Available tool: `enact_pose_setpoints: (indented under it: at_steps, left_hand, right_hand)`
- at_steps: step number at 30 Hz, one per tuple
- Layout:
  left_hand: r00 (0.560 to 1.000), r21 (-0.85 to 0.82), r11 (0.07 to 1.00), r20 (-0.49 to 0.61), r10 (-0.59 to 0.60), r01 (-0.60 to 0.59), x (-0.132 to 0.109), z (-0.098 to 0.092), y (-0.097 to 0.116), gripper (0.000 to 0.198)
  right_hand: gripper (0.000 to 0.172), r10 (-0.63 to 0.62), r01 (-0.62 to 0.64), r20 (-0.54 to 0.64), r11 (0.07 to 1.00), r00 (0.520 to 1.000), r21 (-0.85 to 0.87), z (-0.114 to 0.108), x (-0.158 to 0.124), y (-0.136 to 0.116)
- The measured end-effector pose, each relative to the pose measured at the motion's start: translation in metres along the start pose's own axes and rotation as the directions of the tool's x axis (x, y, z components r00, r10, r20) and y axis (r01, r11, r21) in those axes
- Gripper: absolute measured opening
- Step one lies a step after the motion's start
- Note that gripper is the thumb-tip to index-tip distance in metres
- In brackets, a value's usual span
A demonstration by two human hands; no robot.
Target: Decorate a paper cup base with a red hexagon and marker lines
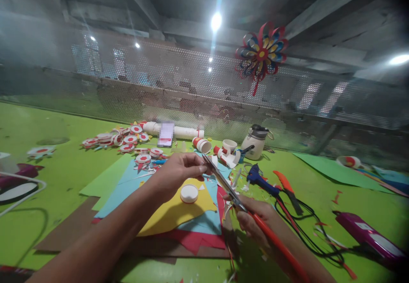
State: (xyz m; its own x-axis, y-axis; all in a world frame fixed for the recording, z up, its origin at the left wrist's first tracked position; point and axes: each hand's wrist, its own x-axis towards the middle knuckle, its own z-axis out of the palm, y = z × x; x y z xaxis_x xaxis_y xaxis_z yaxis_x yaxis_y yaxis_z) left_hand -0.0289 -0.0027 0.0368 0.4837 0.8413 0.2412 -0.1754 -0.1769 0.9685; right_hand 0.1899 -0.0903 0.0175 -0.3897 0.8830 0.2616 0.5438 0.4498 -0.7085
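My right hand [255, 217] grips a pair of scissors [225, 185] with long orange-red handles, its blades pointing up and left. At the blade tips, my left hand [183, 170] has its thumb and fingers pinched together; whatever sits between them is too small to make out. Below the left hand, a white round cup piece [189, 192] with a thin red edge rests on yellow paper [164, 221]. Light blue paper [206, 227] and red paper [196, 241] lie beneath the yellow, over a brown board [150, 249].
At right lie a blue glue gun [260, 180], an orange-handled cutter [284, 183], black cables and a purple device [370, 234]. Behind are cut paper cups [202, 145], a jug [254, 144], a phone [165, 134] and several red-white discs [130, 139]. A paper flower [262, 54] hangs above.
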Motion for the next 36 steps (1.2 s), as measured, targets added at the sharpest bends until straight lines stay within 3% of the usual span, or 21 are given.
enact_pose_setpoints:
  at_steps: [8, 14, 23, 31, 36]
  left_hand:
    - [0.999, -0.074, 0.997, 0.023, -0.026, 0.028, 0.001, -0.002, -0.003, 0.012]
    - [0.998, -0.092, 0.995, 0.049, -0.027, 0.032, 0.001, -0.001, -0.004, 0.014]
    - [0.995, 0.071, 0.993, 0.002, -0.097, 0.097, 0.012, -0.005, -0.018, 0.014]
    - [0.981, 0.230, 0.954, -0.055, -0.184, 0.192, 0.027, -0.031, -0.030, 0.015]
    - [0.974, 0.262, 0.939, -0.020, -0.225, 0.222, 0.032, -0.040, -0.039, 0.015]
  right_hand:
    - [0.038, 0.049, -0.051, -0.072, 0.998, 0.996, -0.030, 0.002, 0.002, -0.001]
    - [0.038, 0.116, -0.149, -0.237, 0.981, 0.965, -0.125, 0.003, 0.009, 0.015]
    - [0.031, 0.147, -0.196, -0.267, 0.966, 0.952, -0.166, 0.019, 0.019, 0.042]
    - [0.033, 0.142, -0.225, -0.311, 0.941, 0.940, -0.252, 0.022, 0.022, 0.057]
    - [0.038, 0.137, -0.264, -0.367, 0.909, 0.920, -0.323, 0.021, 0.027, 0.064]
